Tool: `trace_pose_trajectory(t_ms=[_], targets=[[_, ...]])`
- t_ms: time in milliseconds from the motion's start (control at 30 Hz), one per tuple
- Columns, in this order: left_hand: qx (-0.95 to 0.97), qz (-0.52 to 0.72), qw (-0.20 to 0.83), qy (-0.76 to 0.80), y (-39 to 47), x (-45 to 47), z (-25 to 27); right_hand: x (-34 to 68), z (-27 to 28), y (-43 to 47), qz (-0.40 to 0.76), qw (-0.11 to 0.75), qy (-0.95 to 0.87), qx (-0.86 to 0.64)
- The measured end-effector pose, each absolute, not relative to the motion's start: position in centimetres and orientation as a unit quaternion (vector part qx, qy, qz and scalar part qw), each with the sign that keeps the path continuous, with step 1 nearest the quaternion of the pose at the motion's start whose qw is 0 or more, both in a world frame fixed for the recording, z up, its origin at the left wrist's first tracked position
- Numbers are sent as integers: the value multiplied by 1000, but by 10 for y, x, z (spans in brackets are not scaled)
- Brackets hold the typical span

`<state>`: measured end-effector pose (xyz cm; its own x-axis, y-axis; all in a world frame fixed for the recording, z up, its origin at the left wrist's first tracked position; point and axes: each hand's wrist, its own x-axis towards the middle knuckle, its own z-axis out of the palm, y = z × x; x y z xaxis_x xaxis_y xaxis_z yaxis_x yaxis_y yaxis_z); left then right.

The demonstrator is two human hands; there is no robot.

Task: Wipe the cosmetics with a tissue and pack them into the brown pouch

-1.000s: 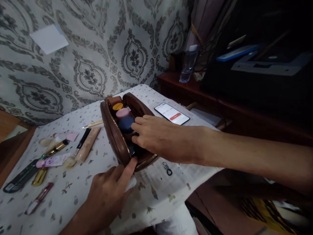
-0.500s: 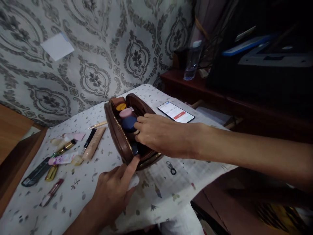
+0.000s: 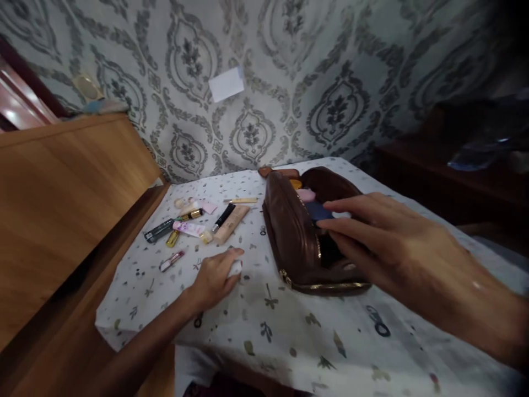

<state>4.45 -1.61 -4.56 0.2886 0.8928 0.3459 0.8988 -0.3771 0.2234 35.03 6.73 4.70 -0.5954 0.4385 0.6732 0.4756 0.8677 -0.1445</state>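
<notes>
A brown leather makeup bag lies unzipped on the cloth, with a blue round item, a pink item and a yellow item inside. Over its opening hovers my right hand, fingers stretched and apart. A whitish patch shows between those fingers; whether they touch it is unclear. To the left of the bag, my left hand is curled around a small white thing, mostly hidden. Beyond this hand lie a beige tube, a black-capped tube and a lip gloss tube.
Several more cosmetics, among them a pink-and-white tube and a dark green tube, lie on the printed tablecloth. A wooden panel borders the table on the left. Patterned wallpaper stands behind; a dark shelf is at right.
The view has swung left. My left hand has come away from the bag's edge toward the cosmetics, with the white thing. My right hand has risen from inside the bag, fingers now straighter.
</notes>
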Motion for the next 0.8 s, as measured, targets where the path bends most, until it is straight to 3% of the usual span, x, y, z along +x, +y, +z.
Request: trace_pose_trajectory(t_ms=[100,300,500,800], targets=[[-740,-211,3,-638,-5,8,-45,328,43,46,-37,394,-901,-177],[-593,-273,41,-756,21,-60,-32,272,9,28,90,288,-948,-105],[-516,-287,63,-805,64,-127,-10,218,-26,34,239,220,-931,-165],[-472,-249,11,-846,126,-206,-11,167,-66,56,499,238,-783,-286]])
